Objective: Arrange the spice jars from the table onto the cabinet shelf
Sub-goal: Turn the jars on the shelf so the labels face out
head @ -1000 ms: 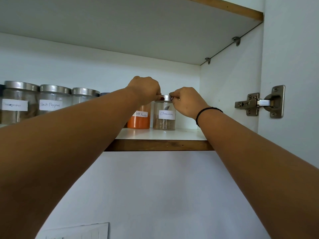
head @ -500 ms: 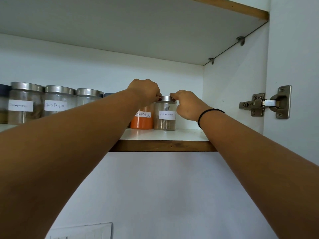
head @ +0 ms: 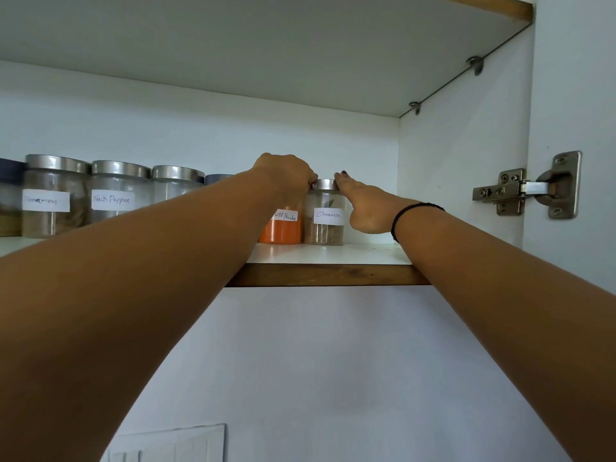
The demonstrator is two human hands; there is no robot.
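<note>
- My left hand (head: 283, 175) is curled and grips the lid edge of the small cinnamon jar (head: 325, 216);
- my right hand (head: 366, 211) is stretched out, its fingertips (head: 341, 177) touching the lid's other side;
- the jar stands upright on the cabinet shelf (head: 350, 255), just beside the chilli powder jar (head: 281, 230).

Seven jars (head: 10, 208) (head: 55, 198) (head: 118, 195) (head: 176, 185) (head: 218, 177) (head: 281, 230) (head: 325, 211) (two dark-lidded) — two hands (head: 285, 175) (head: 368, 211), one hinge (head: 526, 188).

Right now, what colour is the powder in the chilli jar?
Bright orange; the chilli jar shows best in the head view, beside the small cinnamon jar.
</note>
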